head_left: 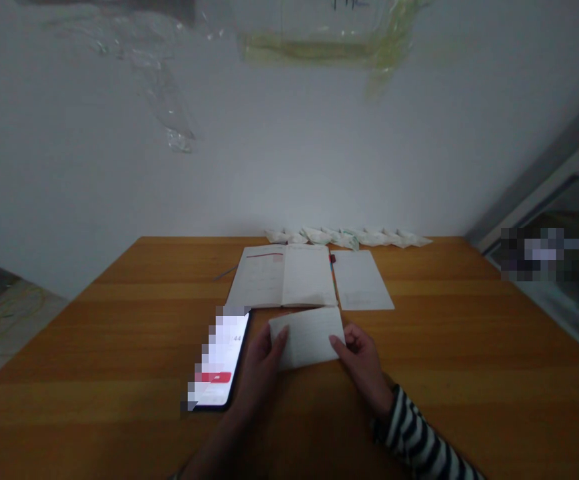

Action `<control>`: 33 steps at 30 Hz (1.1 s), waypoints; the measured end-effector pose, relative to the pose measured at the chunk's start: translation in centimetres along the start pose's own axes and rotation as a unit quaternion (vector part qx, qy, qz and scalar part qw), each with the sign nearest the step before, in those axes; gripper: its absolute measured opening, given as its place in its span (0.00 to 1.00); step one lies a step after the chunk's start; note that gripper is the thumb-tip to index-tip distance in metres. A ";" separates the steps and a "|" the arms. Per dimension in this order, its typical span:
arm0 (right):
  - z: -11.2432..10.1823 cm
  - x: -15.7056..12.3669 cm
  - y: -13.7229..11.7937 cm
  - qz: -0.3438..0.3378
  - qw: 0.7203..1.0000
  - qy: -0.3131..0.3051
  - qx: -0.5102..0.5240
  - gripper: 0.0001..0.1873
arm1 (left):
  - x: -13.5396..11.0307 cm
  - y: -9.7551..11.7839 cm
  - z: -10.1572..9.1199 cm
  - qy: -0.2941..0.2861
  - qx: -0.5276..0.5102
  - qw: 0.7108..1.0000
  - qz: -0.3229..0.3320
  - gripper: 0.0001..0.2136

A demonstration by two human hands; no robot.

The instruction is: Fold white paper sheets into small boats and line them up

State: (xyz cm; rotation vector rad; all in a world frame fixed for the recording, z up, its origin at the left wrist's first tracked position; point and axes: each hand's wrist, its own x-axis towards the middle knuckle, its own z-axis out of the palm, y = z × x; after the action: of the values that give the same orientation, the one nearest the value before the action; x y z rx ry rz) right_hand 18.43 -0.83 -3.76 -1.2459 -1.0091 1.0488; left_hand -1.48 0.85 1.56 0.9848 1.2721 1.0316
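Between my two hands is a white sheet of lined paper (309, 339), raised a little off the table and slightly tilted. My left hand (263, 357) pinches its left edge, thumb on top. At the right edge my right hand (362, 357) grips the paper, the thumb lying over the near corner and the fingers curled behind. An open notebook (306, 277) lies flat just beyond the paper, with red marks on its left page. To its right rests a loose white sheet (362, 283). A lit smartphone (222, 360) lies left of my left hand.
Several folded white paper pieces (344, 237) stand in a row along the back of the wooden table (119, 333), against the wall (319, 147). A thin pen-like object (225, 273) pokes out left of the notebook. A framed glass panel (559, 193) borders the right side.
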 end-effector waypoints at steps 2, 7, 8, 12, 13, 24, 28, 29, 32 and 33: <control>0.0 0.0 -0.1 0.004 1.000 -0.003 0.001 0.25 | 0.0 -0.1 -0.1 -0.005 0.001 1.000 0.005 0.23; 0.3 -0.1 -0.7 -0.002 1.000 -0.004 0.002 0.27 | 0.0 0.2 -0.1 0.009 0.004 1.000 0.004 0.21; 0.3 -0.1 -0.8 -0.004 1.000 -0.004 0.003 0.27 | -0.1 0.2 0.0 0.008 0.003 1.000 0.003 0.21; 0.3 -0.3 -1.5 0.000 1.000 -0.007 0.010 0.26 | -0.1 0.1 0.0 0.001 0.000 1.000 0.009 0.22; 0.2 -0.4 -1.7 0.002 1.000 -0.007 0.014 0.26 | -0.1 0.0 -0.1 0.002 0.002 1.000 0.011 0.22; -0.2 -0.4 -1.5 0.084 0.983 -0.028 0.161 0.21 | -0.5 -0.2 0.2 -0.001 0.045 0.999 0.017 0.21; -0.3 -0.6 -1.5 0.090 0.986 -0.027 0.140 0.18 | -0.5 -0.3 0.2 -0.007 0.043 0.999 0.013 0.22; -0.3 -0.6 -1.5 0.090 0.986 -0.027 0.140 0.18 | -0.4 -0.3 0.2 -0.009 0.042 0.999 0.011 0.22; -0.3 -0.5 -1.5 0.086 0.985 -0.022 0.145 0.16 | -0.3 -0.4 0.2 -0.014 0.041 0.999 0.005 0.23; -0.2 -0.5 -1.5 0.084 0.986 -0.019 0.145 0.16 | -0.2 -0.5 0.1 -0.015 0.041 0.999 0.002 0.23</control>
State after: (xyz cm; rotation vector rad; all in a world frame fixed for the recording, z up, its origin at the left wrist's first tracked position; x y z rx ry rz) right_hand 18.64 -1.37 -2.32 -1.0868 -0.7559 1.3043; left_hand -1.32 0.54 1.18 1.0627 1.2972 0.9715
